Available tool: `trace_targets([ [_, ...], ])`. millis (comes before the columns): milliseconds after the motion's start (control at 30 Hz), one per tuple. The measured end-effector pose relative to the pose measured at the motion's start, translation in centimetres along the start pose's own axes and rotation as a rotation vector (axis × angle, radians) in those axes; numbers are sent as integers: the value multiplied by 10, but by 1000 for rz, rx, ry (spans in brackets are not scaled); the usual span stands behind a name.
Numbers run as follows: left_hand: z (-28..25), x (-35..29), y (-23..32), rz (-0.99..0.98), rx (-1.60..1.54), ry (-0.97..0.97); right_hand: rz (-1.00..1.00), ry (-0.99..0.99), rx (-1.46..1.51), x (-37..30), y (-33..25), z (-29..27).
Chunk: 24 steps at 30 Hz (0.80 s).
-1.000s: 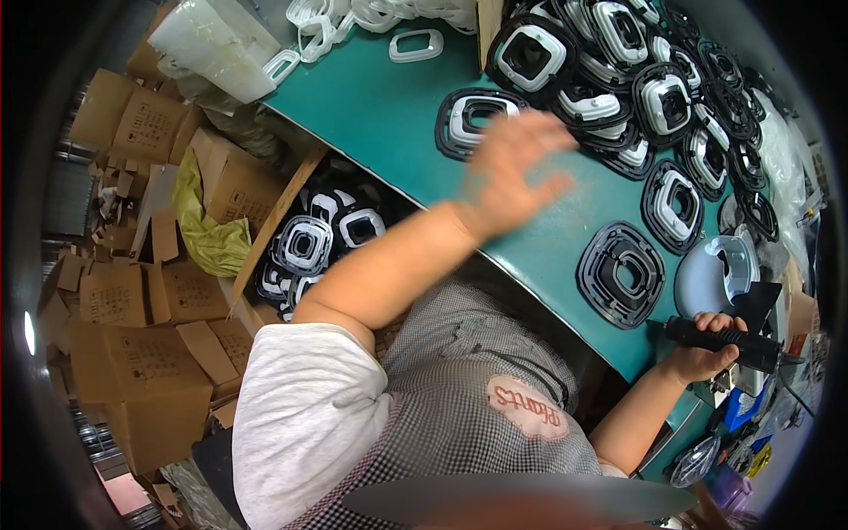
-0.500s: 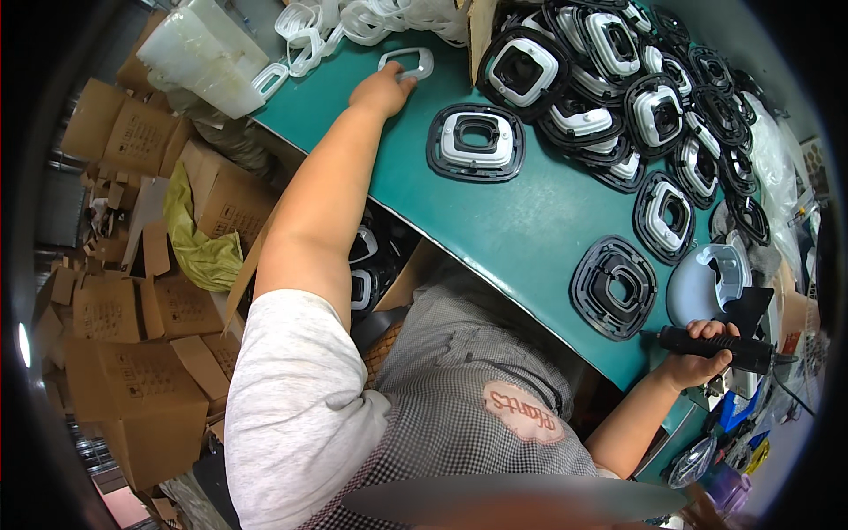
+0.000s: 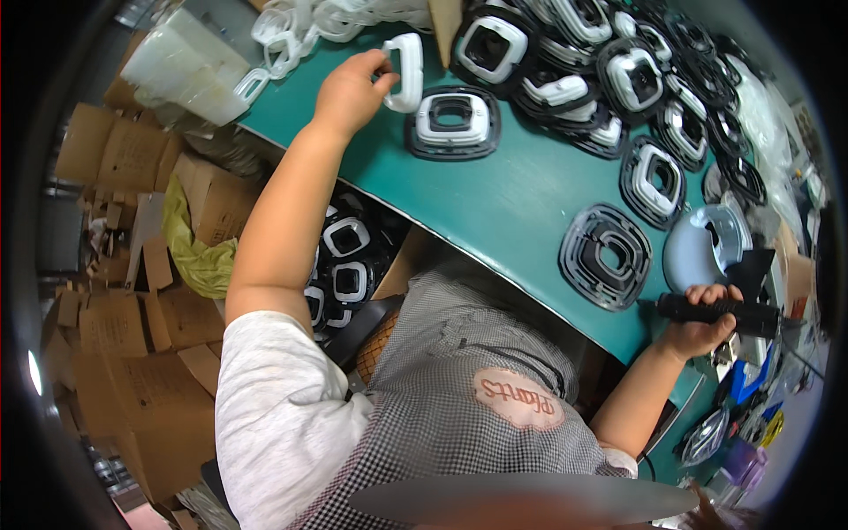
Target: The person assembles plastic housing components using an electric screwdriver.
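Pinched in my left hand (image 3: 355,87), a white plastic ring frame (image 3: 412,74) stands tilted on edge above the green table. Just right of it lies a black base with a white ring on it (image 3: 453,124). My right hand (image 3: 700,320) is wrapped round a black electric screwdriver (image 3: 720,311), whose tip points left over the table's near right part. Left of that tip, a black base without a white ring (image 3: 606,256) lies flat. Beside the screwdriver sits a light-blue rounded container (image 3: 702,247). Another black base with a white ring (image 3: 653,181) lies farther back.
A heap of black and white assemblies (image 3: 574,71) fills the table's back right. Loose white rings (image 3: 305,26) lie at the far left, beside a translucent bin (image 3: 185,66). More assemblies (image 3: 347,256) sit below the table edge. Cardboard boxes (image 3: 132,389) crowd the floor at left.
My left hand has raised the white ring frame off the table and turned it on edge. My right hand keeps hold of the screwdriver. The whole view has shifted slightly.
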<state>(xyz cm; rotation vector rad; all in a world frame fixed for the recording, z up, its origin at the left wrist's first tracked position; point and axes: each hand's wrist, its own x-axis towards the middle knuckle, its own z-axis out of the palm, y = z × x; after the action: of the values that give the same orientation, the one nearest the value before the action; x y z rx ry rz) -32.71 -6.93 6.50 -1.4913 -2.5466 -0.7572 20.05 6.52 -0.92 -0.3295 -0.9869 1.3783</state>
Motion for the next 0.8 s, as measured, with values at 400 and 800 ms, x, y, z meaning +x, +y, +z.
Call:
trace_targets([
  [400,71,-62,234,1082,-61,-428,-111,106,-153,6,7,23],
  [800,99,-70,265,1116,-15,-497,-148,91,-167,4,4,22],
])
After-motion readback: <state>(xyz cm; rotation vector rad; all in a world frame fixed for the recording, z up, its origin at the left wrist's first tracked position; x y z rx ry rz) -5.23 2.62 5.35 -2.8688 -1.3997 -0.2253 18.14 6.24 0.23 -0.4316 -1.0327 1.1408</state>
